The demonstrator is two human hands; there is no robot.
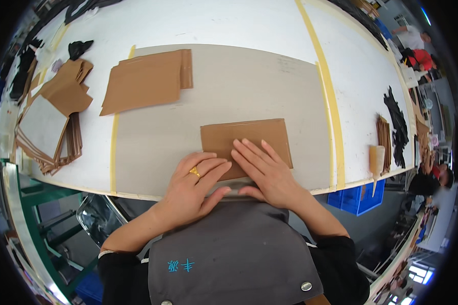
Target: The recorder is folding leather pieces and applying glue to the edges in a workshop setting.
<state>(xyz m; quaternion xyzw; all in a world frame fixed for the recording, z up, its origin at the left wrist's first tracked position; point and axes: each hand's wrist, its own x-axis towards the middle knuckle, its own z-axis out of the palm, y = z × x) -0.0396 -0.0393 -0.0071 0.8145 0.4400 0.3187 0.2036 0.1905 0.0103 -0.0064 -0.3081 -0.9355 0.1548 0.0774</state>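
Brown sheet [223, 137] lies near the front edge of the table [364, 101]. Left hand [192, 180] and right hand [274, 178] rest on it, gripping nothing. Smoothing seems underway; next needs gentle, even pressing.

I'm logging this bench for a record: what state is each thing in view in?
Brown panel: lying flat on the grey mat
Grey mat: flat, partly covered
Left hand: fingers slightly bent, on the panel
Right hand: fingers extended, on the panel
Brown sheets: stacked unevenly
Brown pieces: piled, fanned out
Black strips: bunched
Blue bin: partly hidden
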